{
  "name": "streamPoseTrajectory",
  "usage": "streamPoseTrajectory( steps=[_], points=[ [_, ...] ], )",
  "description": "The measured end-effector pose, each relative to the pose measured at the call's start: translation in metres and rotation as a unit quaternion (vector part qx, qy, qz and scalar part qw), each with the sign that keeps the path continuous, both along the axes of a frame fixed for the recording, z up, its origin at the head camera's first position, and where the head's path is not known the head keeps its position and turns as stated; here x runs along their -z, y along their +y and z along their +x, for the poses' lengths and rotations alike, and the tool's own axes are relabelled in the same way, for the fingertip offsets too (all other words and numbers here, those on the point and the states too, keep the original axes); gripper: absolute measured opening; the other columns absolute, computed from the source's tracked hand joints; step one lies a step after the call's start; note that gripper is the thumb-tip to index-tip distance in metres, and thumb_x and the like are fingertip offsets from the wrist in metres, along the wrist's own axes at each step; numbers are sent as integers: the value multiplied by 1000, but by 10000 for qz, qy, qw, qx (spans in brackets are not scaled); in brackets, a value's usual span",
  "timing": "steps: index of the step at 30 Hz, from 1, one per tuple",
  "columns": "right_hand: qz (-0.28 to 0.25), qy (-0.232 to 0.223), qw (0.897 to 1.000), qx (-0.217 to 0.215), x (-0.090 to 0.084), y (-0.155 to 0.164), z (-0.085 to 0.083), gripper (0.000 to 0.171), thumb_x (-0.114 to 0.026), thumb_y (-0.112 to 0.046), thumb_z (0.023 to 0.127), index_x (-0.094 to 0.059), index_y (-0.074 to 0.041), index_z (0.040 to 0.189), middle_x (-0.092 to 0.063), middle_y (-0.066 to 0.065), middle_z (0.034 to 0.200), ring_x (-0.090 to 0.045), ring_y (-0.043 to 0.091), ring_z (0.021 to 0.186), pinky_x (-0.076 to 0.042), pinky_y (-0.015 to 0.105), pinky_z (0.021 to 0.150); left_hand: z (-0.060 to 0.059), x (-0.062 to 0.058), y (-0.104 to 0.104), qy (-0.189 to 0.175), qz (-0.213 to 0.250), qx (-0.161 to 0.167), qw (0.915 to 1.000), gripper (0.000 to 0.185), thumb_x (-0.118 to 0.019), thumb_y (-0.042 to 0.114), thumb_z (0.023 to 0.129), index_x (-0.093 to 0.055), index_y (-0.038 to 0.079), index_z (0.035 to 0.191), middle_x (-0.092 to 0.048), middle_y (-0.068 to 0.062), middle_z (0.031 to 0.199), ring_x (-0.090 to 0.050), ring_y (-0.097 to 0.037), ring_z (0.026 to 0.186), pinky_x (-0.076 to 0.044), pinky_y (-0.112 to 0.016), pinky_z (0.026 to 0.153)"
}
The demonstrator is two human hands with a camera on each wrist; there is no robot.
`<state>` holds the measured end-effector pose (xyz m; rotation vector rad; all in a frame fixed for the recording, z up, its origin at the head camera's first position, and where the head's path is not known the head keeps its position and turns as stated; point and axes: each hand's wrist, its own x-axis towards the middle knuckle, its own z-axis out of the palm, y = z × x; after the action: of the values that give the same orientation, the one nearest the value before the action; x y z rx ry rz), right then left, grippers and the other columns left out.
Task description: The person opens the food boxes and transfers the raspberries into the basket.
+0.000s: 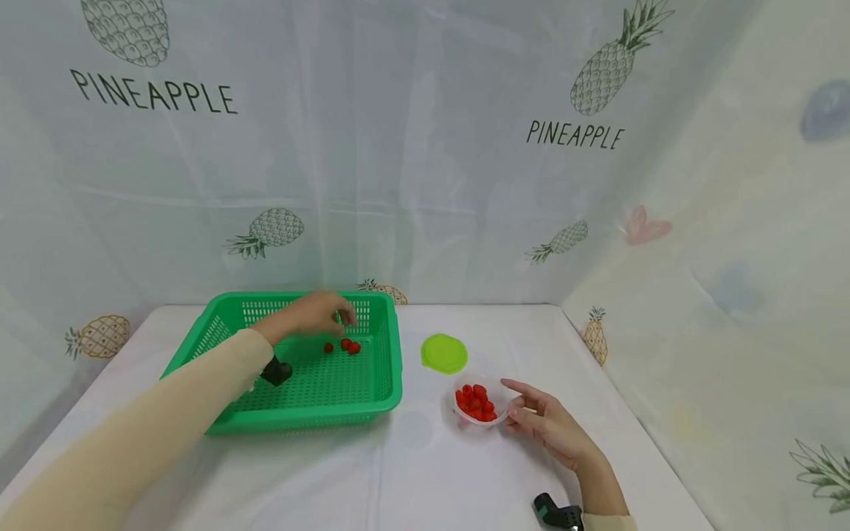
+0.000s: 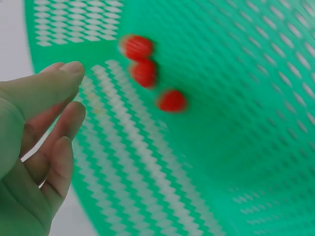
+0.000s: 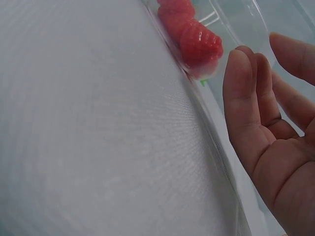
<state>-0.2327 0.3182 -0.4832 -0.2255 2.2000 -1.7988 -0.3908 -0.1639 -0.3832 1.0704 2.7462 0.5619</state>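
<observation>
Over the back right of a green plastic basket (image 1: 302,424) hovers my left hand (image 1: 325,313), its fingers loosely bent with nothing between them. Below it, three red raspberries (image 2: 172,101) lie close together in the basket. My right hand (image 1: 547,426) is beside a clear round bowl (image 1: 502,396), fingertips right at its right rim. Several raspberries (image 3: 199,44) fill the bowl's left part. In the right wrist view, the right fingers are relaxed and spread beside the bowl, holding nothing.
A lime-green lid (image 1: 444,354) lies flat between the basket and the bowl, farther back. White cloth covers the table (image 1: 425,479). A pineapple-print curtain (image 1: 425,147) hangs right behind the table, and more printed cloth (image 1: 730,332) hangs along the right side.
</observation>
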Motion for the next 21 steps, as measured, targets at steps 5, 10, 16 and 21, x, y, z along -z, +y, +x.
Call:
streamPoseTrajectory(
  steps=[5,10,16,21],
  points=[
    [-27,15,10000,-6,0,2,-1,66,-66,-16,106,-37,-2,163,-62,13,112,-70,25,103,-60,29,95,14,-27,28,148,138,279,9994,21,-75,10,98,-77,16,118,-75,-1,115,-70,-17,104,-58,-40,89],
    [-56,5,10000,-19,0,1,-1,67,-66,-16,106,-35,-1,163,-61,13,113,-70,26,103,-60,30,95,30,-48,64,380,220,722,9964,20,-77,12,97,-79,17,116,-76,4,115,-71,-12,100,-57,-36,89],
    [-5,-13,10000,33,0,0,0,66,-67,-17,106,-37,-2,163,-61,13,113,-70,25,103,-60,30,95,46,-53,109,460,175,1045,9933,18,-79,15,97,-78,22,114,-75,10,110,-69,-13,101,-55,-31,91],
    [-2,-42,10000,65,-1,-1,1,66,-67,-17,106,-37,-2,163,-61,13,114,-70,25,104,-60,30,95,60,-50,142,312,245,1261,9912,22,-80,14,96,-78,20,117,-75,8,112,-70,-20,108,-53,-32,94]
  ],
)
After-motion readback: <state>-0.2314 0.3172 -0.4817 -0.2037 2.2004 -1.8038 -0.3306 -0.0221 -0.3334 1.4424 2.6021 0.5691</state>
